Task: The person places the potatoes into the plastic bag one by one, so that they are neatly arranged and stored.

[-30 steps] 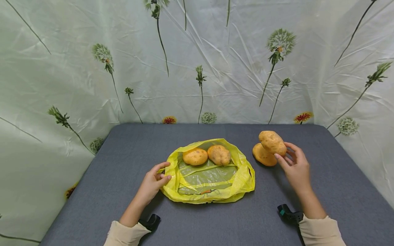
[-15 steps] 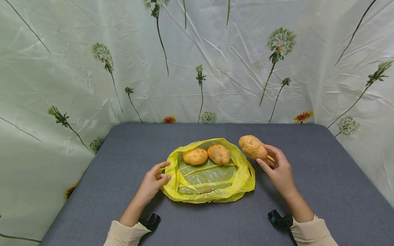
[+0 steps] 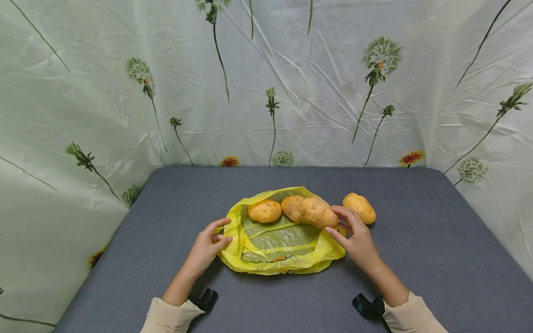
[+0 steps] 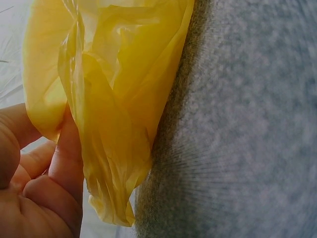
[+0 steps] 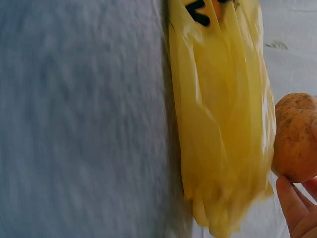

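Observation:
A yellow plastic bag (image 3: 287, 268) lies spread with its mouth facing up on the table. Two potatoes sit inside along its far side: one on the left (image 3: 264, 211), the other (image 3: 291, 206) partly hidden. My left hand (image 3: 207, 247) pinches the bag's left rim between thumb and fingers, which the left wrist view shows close up at the yellow film (image 4: 114, 114). My right hand (image 3: 354, 236) grips a third potato (image 3: 318, 212) by its right end, over the bag's right side. In the right wrist view this potato (image 5: 296, 139) shows just above the bag's edge (image 5: 223, 124).
One more potato (image 3: 360, 208) lies on the grey cloth-covered table (image 3: 266, 305), right of the bag and behind my right hand. A pale curtain with printed flowers (image 3: 316, 92) hangs behind the table and along its sides.
My right hand has carried the potato leftward from above the loose potato on the right to over the bag. The left hand has stayed at the bag's rim.

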Available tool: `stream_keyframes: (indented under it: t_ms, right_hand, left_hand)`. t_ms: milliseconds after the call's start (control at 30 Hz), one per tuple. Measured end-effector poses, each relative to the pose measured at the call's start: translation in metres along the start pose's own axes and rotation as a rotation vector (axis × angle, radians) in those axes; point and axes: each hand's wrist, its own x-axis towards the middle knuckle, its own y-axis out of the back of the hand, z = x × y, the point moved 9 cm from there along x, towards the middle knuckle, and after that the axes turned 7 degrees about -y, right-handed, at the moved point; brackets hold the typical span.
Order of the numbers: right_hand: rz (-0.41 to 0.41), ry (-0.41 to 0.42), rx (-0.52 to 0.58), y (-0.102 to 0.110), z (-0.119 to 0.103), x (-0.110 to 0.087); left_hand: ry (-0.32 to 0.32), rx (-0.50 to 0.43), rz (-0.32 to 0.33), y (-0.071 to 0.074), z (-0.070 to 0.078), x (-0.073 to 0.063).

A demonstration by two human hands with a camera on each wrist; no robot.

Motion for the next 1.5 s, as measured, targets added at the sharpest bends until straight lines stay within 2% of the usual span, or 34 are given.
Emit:
stream_keyframes:
  t_ms: [400,833,1100,1333,1500]
  right_hand:
    - [-0.09,-0.05,0.039,-0.033,-0.006,0.004]
    - [-0.186,-0.049,0.105,-0.067,-0.012,0.008]
    - [-0.245,-0.139,0.131,-0.081,-0.01,0.009]
    - [-0.31,-0.161,0.195,-0.097,-0.008,0.011]
    - [-0.371,-0.217,0.202,-0.109,-0.004,0.011]
  left_hand:
    - [-0.003,-0.008,-0.006,0.0,0.002,0.0]
    - [0.002,-0.022,-0.003,0.0,0.001,-0.001]
    - [0.004,-0.009,-0.003,-0.001,0.0,0.0]
    - [0.004,-0.005,-0.002,0.0,-0.001,0.0]
    - [-0.001,-0.006,-0.002,0.0,0.0,0.0]
